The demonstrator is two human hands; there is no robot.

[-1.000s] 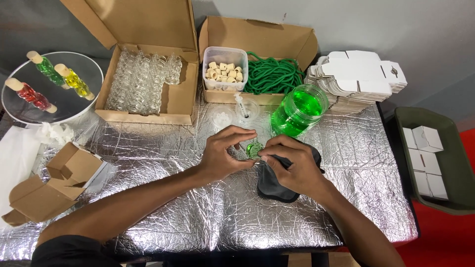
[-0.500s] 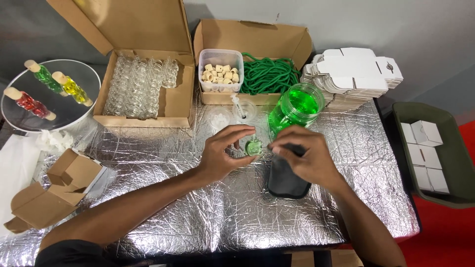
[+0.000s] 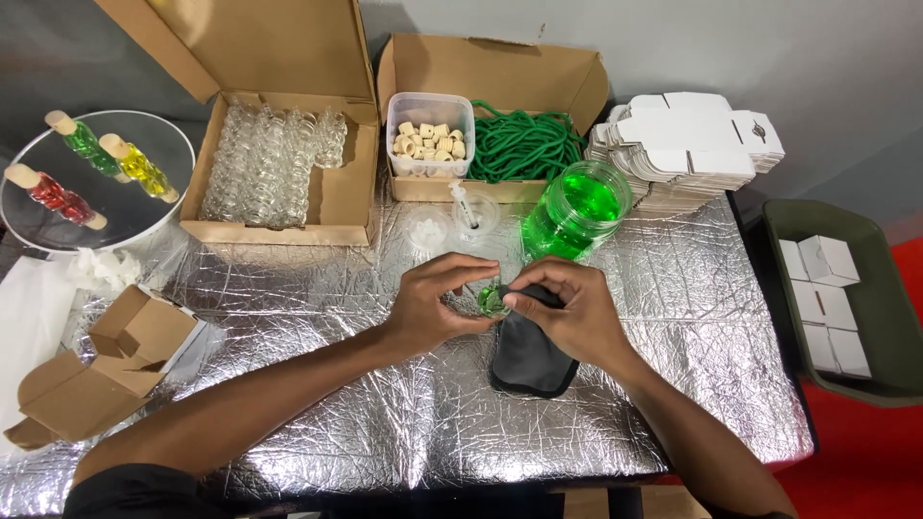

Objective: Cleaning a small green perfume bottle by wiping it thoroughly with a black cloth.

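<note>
- Left hand: fingertips pinching the vial, mid-table, above the dark cloth.
- Vial: small, green-filled, held between both hands; risk of slipping and spilling on the foil table if the grip loosens.
- Right hand: fingers closed on the vial's right side.
- Jar: open, near the far edge; an elbow could tip it.
- Change: hands sit slightly lower in view; grip unchanged.

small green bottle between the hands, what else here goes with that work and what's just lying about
In use: left hand, right hand, small green bottle, dark cloth, green liquid jar.

Lying about: folded white boxes, brown cartons, finished bottles on mirror tray.
</note>
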